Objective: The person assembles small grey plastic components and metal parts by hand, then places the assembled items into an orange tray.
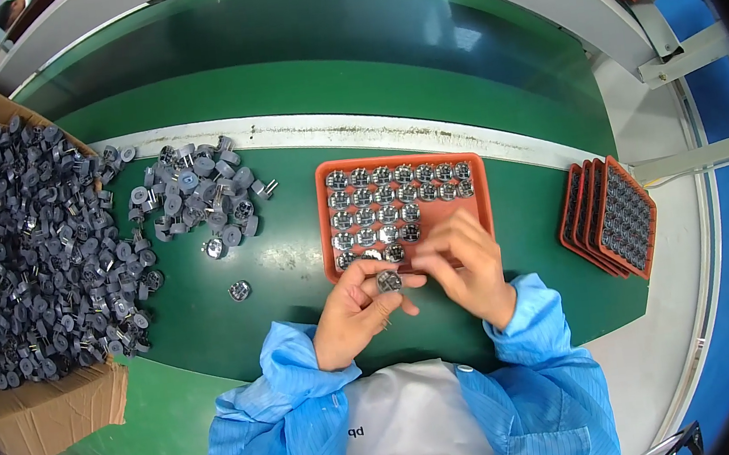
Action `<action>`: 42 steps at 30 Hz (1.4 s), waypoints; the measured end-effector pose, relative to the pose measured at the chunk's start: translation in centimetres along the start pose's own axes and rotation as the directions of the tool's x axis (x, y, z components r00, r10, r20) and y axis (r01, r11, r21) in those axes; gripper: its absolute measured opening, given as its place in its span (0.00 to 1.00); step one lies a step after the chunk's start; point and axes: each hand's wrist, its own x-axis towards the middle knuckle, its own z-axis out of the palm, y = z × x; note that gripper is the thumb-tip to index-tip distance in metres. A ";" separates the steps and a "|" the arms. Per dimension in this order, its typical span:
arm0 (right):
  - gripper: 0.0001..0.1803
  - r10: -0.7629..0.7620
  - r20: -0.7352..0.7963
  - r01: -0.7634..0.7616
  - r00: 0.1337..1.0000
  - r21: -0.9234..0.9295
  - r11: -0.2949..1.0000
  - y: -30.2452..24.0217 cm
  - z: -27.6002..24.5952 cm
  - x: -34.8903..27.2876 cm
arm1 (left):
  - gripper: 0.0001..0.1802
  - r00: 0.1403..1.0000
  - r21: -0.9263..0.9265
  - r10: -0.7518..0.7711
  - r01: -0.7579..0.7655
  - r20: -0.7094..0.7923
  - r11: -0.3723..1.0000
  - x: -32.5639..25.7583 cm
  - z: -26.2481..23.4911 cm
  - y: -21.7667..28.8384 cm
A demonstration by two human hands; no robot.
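A green work mat point(298, 271) covers the bench in front of the person, and beyond it a darker green conveyor belt point(317, 44) curves across the top of the view, edged by a pale rail. At the far left an open cardboard box point(52, 402) lies flattened on the bench, heaped with a great many small dark grey round parts point(35, 256). A smaller loose pile of the same parts point(198, 188) sits on the mat just right of the box, with a couple of strays below it, one single part point(239, 290) lying alone on the mat.

In the middle of the mat is an orange tray point(473, 166) with rows of pockets. Its upper rows are filled with round parts showing their silvery faces; the lower right pockets are hidden behind the hands. Well to the right, a stack of orange trays point(608, 218) leans on edge near the mat's border.

The person wears a light blue coat, both sleeves coming in from the lower edge. The left hand point(358, 309) is curled just below the tray's front edge and pinches one small round part point(389, 280) between thumb and fingertips, its silvery face up. The right hand point(468, 265) hovers over the tray's lower right corner, fingers bent toward the part in the left hand; whether it grips anything itself I cannot tell.
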 end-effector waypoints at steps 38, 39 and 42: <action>0.05 0.217 0.169 -0.234 0.961 0.087 0.968 -2.0 -0.6 -0.7 | 0.27 0.881 0.888 0.463 -0.286 0.097 0.360 -3.1 -2.0 0.7; 0.05 0.272 0.105 -0.273 0.956 -0.007 0.962 -1.0 -1.1 -0.4 | 0.29 0.818 0.937 0.567 -0.270 0.100 0.224 -3.4 -3.0 1.3; 0.07 0.191 -0.040 -0.195 0.981 -0.202 0.960 1.8 -2.5 0.0 | 0.38 0.682 0.975 0.723 0.217 -0.110 -0.056 -4.9 -5.5 2.7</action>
